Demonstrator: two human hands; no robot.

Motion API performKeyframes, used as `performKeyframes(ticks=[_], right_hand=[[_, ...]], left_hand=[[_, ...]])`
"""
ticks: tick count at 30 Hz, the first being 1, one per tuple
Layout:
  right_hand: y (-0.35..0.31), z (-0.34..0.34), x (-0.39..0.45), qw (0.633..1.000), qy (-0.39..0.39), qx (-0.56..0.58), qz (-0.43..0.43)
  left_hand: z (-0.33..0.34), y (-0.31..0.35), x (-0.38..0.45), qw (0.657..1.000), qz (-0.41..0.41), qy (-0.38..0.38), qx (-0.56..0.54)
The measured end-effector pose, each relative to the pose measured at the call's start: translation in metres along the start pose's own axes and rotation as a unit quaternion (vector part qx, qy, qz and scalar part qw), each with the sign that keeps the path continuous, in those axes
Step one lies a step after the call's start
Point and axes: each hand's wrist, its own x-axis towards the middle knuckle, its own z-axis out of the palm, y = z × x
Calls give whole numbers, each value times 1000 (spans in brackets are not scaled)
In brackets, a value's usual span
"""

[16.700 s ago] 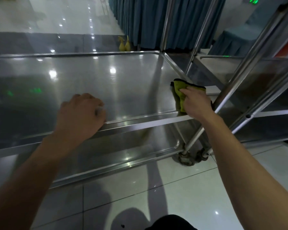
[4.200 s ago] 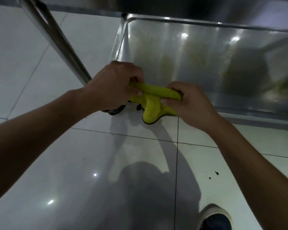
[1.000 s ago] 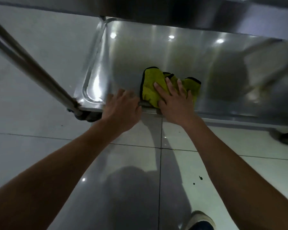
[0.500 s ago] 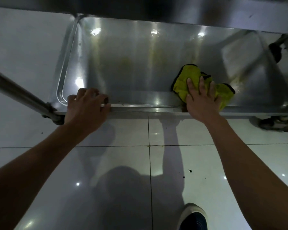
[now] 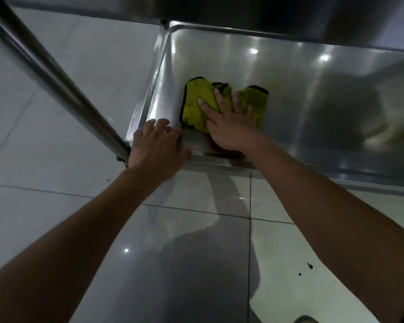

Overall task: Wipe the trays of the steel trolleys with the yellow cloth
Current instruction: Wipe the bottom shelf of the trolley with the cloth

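the right hand (image 5: 229,127) is lying flat on the yellow cloth (image 5: 196,106), fingers (image 5: 221,101) straight and spread, pressing it onto the lower tray (image 5: 313,101) near the tray's left front corner. the right arm is reaching forward and down over the front rim. the left hand (image 5: 155,145) is resting on that corner, fingers curling over the rim beside the trolley's slanted steel post (image 5: 56,78). the tiled floor (image 5: 196,252) is showing below both forearms.
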Motion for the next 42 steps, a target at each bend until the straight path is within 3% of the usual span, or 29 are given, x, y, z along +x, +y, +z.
performKeyframes(ticks=[12, 18, 22, 32, 42], right_hand=[[-91, -16, 77, 992, -60, 9, -111], [-73, -11, 68, 992, -38, 12, -117], [-36, -5, 42, 998, -8, 26, -65], [71, 1, -43, 990, 76, 38, 112], [221, -1, -128, 945, 97, 38, 311]], left_hand=[[11, -11, -14, 999, 17, 4, 39], [10, -8, -14, 1000, 15, 7, 14], [3, 4, -11, 999, -19, -18, 20], [3, 67, 30, 998, 49, -49, -9], [10, 74, 40, 998, 50, -33, -31]])
